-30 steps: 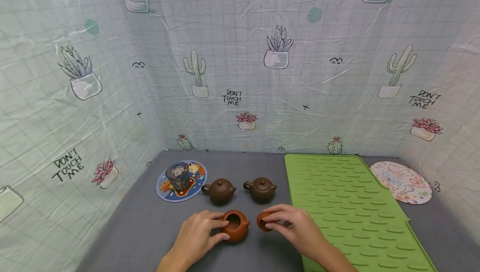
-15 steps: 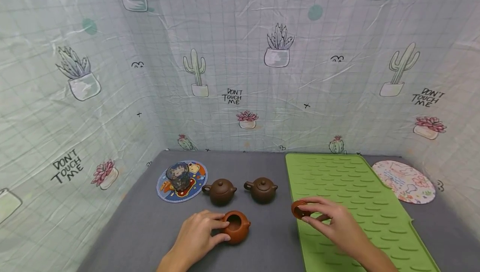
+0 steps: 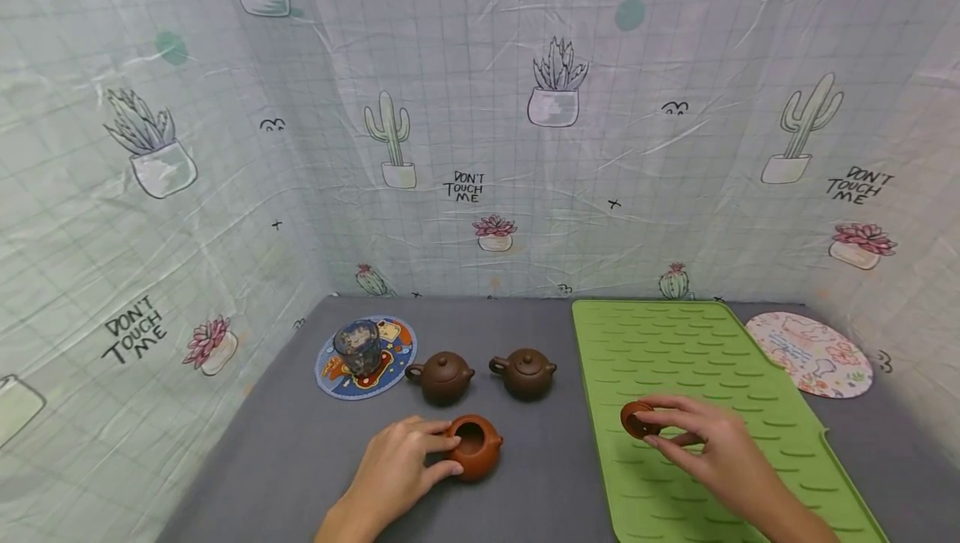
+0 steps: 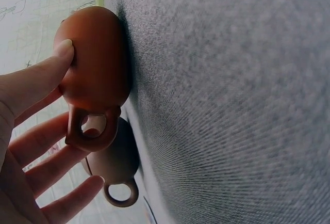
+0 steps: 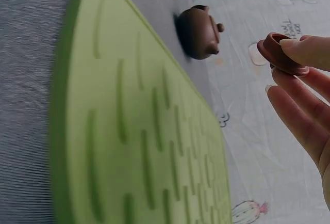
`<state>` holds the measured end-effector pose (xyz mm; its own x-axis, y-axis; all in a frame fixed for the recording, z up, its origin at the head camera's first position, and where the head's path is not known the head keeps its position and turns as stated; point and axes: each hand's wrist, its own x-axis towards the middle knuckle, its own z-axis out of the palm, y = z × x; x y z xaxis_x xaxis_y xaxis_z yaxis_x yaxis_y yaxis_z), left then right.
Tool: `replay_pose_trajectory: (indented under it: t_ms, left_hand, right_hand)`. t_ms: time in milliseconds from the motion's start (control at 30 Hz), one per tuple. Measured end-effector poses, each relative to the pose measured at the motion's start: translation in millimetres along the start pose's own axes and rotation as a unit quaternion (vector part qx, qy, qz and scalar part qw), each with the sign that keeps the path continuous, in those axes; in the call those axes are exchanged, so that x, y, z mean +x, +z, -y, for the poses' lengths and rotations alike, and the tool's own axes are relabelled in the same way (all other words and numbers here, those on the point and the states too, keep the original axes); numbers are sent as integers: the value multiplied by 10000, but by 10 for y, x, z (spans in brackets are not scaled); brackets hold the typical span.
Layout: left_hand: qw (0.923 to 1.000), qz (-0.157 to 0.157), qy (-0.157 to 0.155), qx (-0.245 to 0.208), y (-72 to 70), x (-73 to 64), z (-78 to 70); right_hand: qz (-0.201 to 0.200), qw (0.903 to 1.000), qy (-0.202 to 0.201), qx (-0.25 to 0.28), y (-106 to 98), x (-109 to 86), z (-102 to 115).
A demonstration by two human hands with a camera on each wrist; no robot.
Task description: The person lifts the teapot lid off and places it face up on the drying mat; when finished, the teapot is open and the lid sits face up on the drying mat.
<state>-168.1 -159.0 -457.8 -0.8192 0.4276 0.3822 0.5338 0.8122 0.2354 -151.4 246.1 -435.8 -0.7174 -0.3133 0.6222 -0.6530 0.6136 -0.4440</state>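
Note:
An orange-brown clay teapot (image 3: 480, 458) without its lid stands on the grey cloth, its round opening facing up. My left hand (image 3: 401, 464) holds it from the left, thumb and fingers on its body at the rim. In the left wrist view the thumb presses the wall of the teapot (image 4: 98, 59), above its loop handle (image 4: 95, 136). Over the green mat, my right hand (image 3: 712, 443) pinches the small teapot lid (image 3: 636, 420) between thumb and fingers. The right wrist view shows the lid (image 5: 281, 56) tilted, its hollow inner collar showing, raised off the mat.
Two dark brown lidded teapots, one on the left (image 3: 444, 378) and one on the right (image 3: 528, 375), stand behind the orange one. A glass (image 3: 358, 347) sits on a blue round coaster (image 3: 330, 385) at back left. The green ridged mat (image 3: 645, 343) lies right, beside a pink patterned coaster (image 3: 817, 356).
My right hand has carried the lid rightward, from beside the orange teapot to over the green mat. The left hand keeps hold of the teapot in place.

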Motion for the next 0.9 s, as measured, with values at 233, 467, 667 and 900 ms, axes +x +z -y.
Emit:
replay_pose_trajectory:
  t_ms: [233,467,667,900]
  left_hand:
    - [10000,68,-56,-19,-9,-1,-12]
    - [9999,103,-16,52,-27,-16,-14]
    - [9998,-92,53,141,5,-31,1]
    - [9999,-47,-24,112,4,-8,1]
  right_hand:
    - [270,9995,-60,140,125,-179,-56]
    - [776,9957,-224,444,227,-369,-138]
    - [1734,9794,172,1021,249,-487,-219]
    - [1894,9752,448,1052,242,-495,-219]
